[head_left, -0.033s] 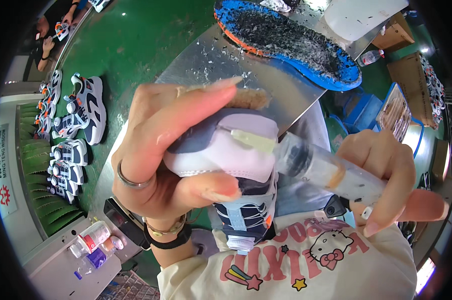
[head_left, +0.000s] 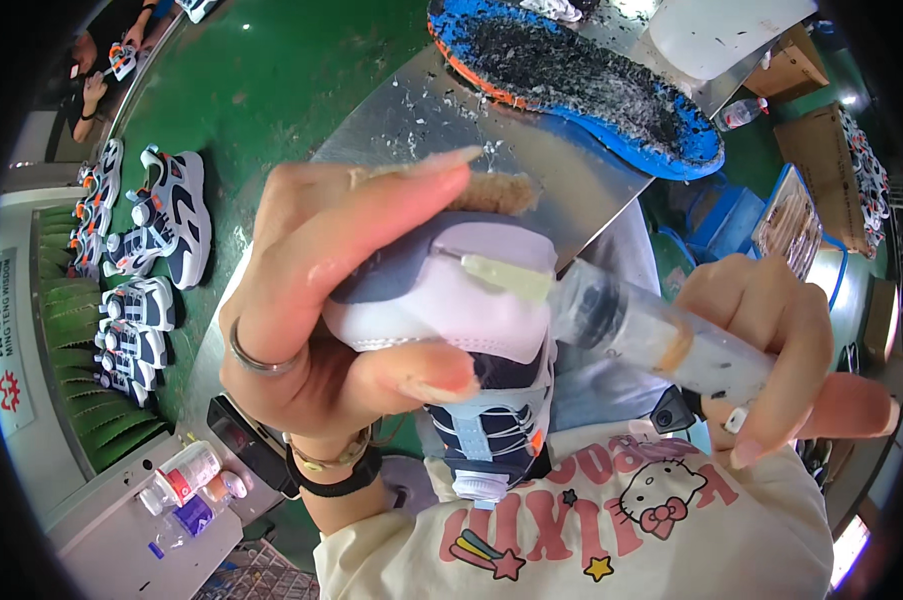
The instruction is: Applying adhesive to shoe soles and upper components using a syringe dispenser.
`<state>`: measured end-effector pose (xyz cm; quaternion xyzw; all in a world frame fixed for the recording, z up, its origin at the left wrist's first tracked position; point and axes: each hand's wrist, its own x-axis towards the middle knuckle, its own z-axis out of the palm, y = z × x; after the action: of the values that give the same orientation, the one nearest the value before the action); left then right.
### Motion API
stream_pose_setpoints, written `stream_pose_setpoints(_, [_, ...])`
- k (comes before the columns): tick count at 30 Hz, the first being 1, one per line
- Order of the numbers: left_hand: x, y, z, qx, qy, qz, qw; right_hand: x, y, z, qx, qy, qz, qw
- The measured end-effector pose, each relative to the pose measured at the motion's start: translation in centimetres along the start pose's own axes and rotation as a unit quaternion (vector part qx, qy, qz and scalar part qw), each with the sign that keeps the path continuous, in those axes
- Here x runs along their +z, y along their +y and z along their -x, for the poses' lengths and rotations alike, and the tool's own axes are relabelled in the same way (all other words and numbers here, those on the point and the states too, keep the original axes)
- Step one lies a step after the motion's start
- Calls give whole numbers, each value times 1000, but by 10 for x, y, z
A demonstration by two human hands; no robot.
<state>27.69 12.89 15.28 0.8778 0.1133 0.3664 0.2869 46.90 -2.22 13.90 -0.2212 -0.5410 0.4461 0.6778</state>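
Observation:
My left hand (head_left: 301,270) grips a white and navy sneaker (head_left: 441,315), thumb on one side and fingers over the other. The shoe's white rounded end faces up, with its laces below. A brown fuzzy pad (head_left: 501,193) shows beside the fingers of that hand; how it is held is partly hidden. In my right hand (head_left: 771,330) is a clear plastic syringe (head_left: 691,350), fingers wrapped round its barrel. Its pale, blurred nozzle (head_left: 501,278) lies across the white end of the shoe; whether it touches cannot be made out.
A blue and orange insole-shaped piece (head_left: 591,90), covered in dark scraps, lies on the metal table (head_left: 391,130). Behind it stands a white container (head_left: 721,35). Several sneakers (head_left: 181,225) line the left side, near plastic bottles (head_left: 186,475). Cardboard boxes (head_left: 821,170) stand right. Another person's hands (head_left: 93,90) show far left.
My left hand and the sneaker have shifted very slightly to the left. The syringe keeps nearly the same place against the shoe.

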Motion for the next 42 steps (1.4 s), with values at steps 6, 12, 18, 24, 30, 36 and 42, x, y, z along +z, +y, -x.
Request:
stream_pose_setpoints(6, [3, 2, 4, -110, 28, -43, 993, -8, 12, 8, -26, 7, 0, 1000])
stream_pose_setpoints(12, [10, -20, 16, -153, 162, -6, 975, -5, 33, 19, -16, 51, 14, 998])
stream_pose_setpoints(18, [16, -26, 10, -228, 241, -52, 942, -2, 59, 28, -15, 84, -9, 996])
stream_pose_setpoints(24, [13, -47, 11, -213, 266, -8, 940, 3, 73, 38, 1, 131, -40, 991])
stream_pose_setpoints(30, [4, -57, 15, -201, 214, -22, 956, 4, 78, 44, -2, 139, -44, 989])
stream_pose_setpoints(36, [4, -65, 20, -196, 222, 29, 955, 4, 79, 61, 22, 144, -51, 988])
stream_pose_setpoints(42, [8, -62, 15, -227, 234, -12, 945, 8, 67, 71, 39, 115, -83, 989])
